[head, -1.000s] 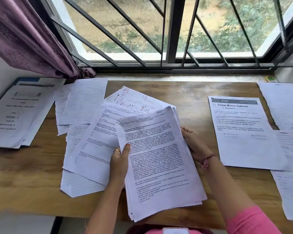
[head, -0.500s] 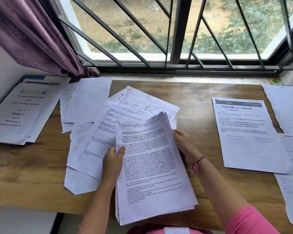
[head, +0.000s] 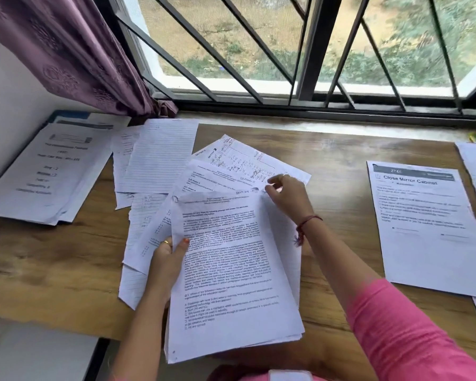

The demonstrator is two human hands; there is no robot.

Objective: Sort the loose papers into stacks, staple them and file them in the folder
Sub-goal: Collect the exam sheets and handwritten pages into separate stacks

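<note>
Printed sheaf (head: pixel 231 276), centre-bottom of frame, thin white sheets with dense type, edges uneven: left hand (head: pixel 166 264) pinches its left edge with thumb on top, likely to steady it for squaring, while right hand (head: pixel 289 198) curls its fingers at the upper right corner, whether pinching a sheet I cannot tell. Beneath, loose papers (head: pixel 231 163) fan over the wood-grain desk (head: pixel 66 257); ruled sheets (head: pixel 160 155) upper left, a flat stack (head: pixel 44 171) far left, the "Close Mirror Cabinet" page (head: pixel 423 221) right.
</note>
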